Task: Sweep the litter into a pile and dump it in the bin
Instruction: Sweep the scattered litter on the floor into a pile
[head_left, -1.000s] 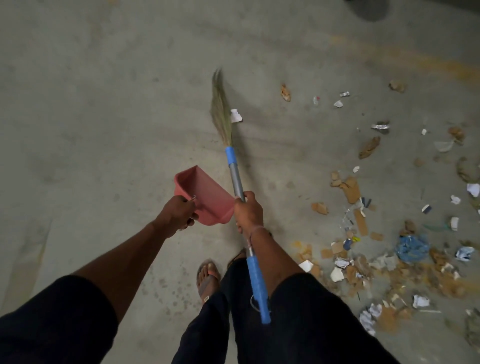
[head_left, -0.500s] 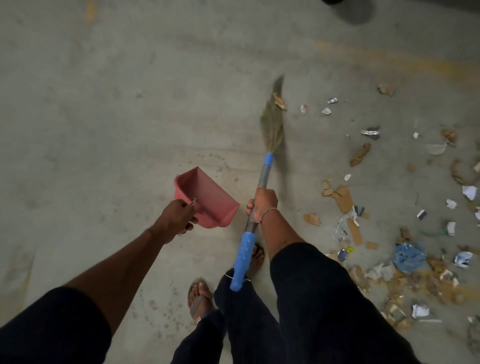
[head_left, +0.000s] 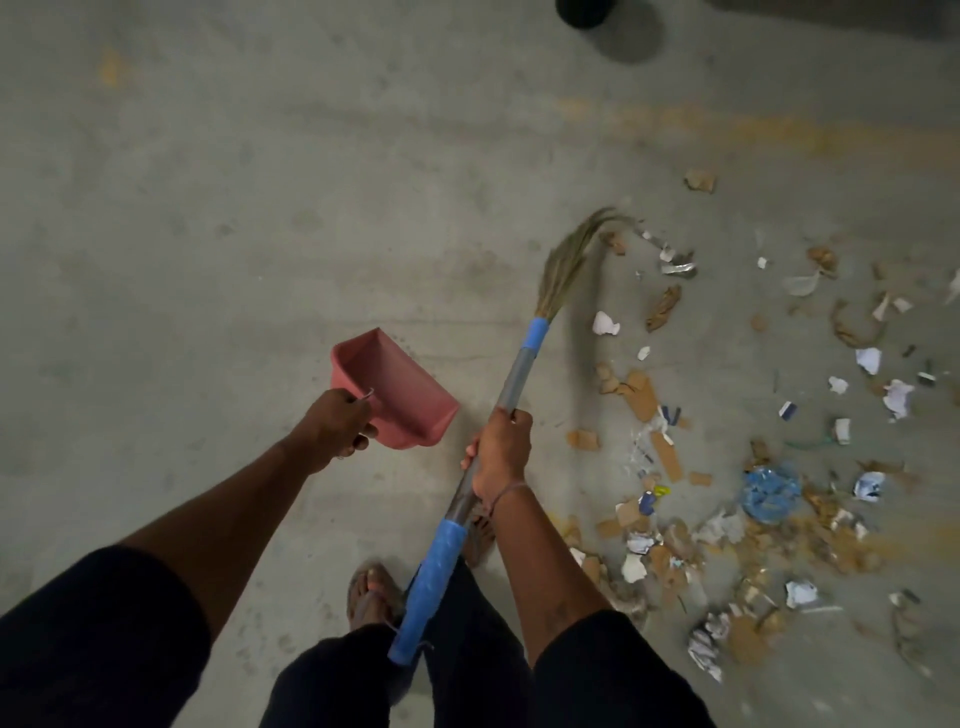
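My right hand (head_left: 500, 451) grips the grey shaft of a broom (head_left: 517, 374) with blue bands at its grip and neck. Its grass bristles (head_left: 569, 260) bend to the right against the floor, touching scraps at the left edge of the litter (head_left: 675, 467). The litter is torn cardboard, white paper, foil and a blue crumpled wrapper (head_left: 769, 491), spread across the right side of the concrete floor. My left hand (head_left: 337, 423) holds a pink dustpan (head_left: 395, 387) by its handle, tilted above the floor left of the broom.
A dark round object (head_left: 584, 11), cut off by the frame, stands at the top edge. A faded yellow line (head_left: 727, 124) runs across the floor beyond the litter. My sandalled foot (head_left: 371, 592) is below the broom handle. Bare concrete (head_left: 208, 208) lies to the left.
The broom head has swept from left of centre to the right, pushing a white scrap and a brown scrap toward the rest of the litter. The dustpan has stayed in my left hand.
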